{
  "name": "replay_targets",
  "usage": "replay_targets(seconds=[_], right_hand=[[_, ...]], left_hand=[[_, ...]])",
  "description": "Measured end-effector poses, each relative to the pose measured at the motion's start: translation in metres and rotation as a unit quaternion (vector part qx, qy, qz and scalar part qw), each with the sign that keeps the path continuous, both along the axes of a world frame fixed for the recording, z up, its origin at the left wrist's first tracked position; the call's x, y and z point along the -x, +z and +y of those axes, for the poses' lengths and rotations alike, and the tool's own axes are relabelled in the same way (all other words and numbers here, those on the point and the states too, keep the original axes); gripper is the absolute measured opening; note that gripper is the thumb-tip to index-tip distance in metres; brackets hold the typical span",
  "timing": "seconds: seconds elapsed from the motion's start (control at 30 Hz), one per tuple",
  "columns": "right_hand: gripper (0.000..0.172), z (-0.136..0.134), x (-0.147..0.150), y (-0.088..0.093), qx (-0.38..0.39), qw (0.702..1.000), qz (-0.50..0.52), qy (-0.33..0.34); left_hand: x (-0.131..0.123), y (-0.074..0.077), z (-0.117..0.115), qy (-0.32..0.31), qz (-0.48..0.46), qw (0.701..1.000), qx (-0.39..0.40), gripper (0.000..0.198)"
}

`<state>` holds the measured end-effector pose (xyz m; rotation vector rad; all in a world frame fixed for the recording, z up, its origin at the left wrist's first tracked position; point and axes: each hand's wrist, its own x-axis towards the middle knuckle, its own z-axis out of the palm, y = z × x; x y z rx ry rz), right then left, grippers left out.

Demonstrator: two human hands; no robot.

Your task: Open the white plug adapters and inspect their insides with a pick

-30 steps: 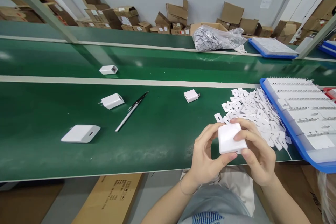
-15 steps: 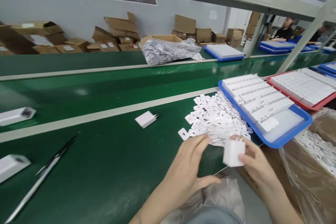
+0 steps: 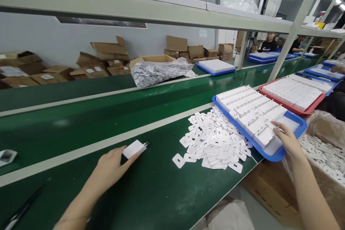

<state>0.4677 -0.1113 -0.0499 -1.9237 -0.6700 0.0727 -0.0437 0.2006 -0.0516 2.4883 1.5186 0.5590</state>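
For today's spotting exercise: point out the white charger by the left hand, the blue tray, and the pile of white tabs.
white charger (image 3: 134,148), head view, top face.
blue tray (image 3: 272,155), head view, near rim.
pile of white tabs (image 3: 212,142), head view, middle.

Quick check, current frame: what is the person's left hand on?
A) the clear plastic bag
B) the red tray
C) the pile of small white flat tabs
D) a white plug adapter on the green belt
D: the left hand has its fingers on the white plug adapter lying on the green belt, well left of the pile of small white flat tabs; the right hand is at the blue tray.
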Motion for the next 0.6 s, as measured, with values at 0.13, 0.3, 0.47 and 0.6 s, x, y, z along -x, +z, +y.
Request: replay_targets(seconds=[0.13,0.3,0.47,0.6], right_hand=[[0.043,-0.003,0.013,0.008,0.004,0.998,-0.062,-0.002],[0.034,0.008,0.065,0.033,-0.027,0.974,-0.22,0.051],[0.034,0.056,0.121,0.025,0.093,0.93,-0.254,0.25],[0.045,0.082,0.132,0.007,0.168,0.913,-0.254,0.273]], left_hand=[[-0.01,0.003,-0.003,0.018,-0.013,0.999,0.035,0.072],[-0.016,0.024,-0.033,0.054,-0.079,0.992,0.081,0.069],[-0.03,0.048,-0.107,0.012,-0.242,0.965,0.101,0.055],[-0.036,0.051,-0.158,-0.033,-0.345,0.937,0.047,0.042]])
